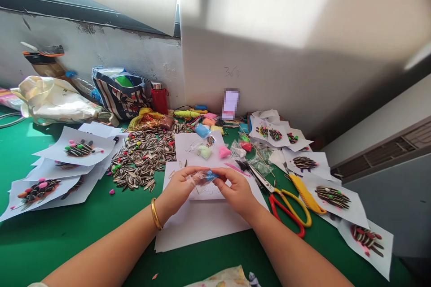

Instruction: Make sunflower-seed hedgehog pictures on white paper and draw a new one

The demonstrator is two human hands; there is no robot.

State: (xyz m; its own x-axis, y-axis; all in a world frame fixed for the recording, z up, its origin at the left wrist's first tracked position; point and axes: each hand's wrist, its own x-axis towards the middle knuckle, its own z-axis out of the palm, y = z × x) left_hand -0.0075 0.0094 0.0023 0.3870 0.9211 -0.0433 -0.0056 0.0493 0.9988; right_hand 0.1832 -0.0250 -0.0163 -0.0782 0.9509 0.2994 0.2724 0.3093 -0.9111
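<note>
Between my two hands is a small clear plastic bag (pixel 201 178) with a blue lump of what looks like modelling clay (pixel 211 175) at its right end. My left hand (pixel 182 188), below a gold bangle, pinches the bag's left side. The fingers of my right hand (pixel 235 188) close on the blue end. Under both hands lie white paper sheets (pixel 195 228), the top one bearing faint drawn lines. Just beyond are bags of pale green clay (pixel 204 152) and pink clay (pixel 223 152).
A heap of striped sunflower seeds (pixel 141 157) spreads to the left. Large scissors (pixel 286 202) with red and yellow handles and a yellow utility knife (pixel 306 193) lie right. Papers with seed pictures (pixel 81 148) line both sides. A red bottle (pixel 159 98) stands by the wall.
</note>
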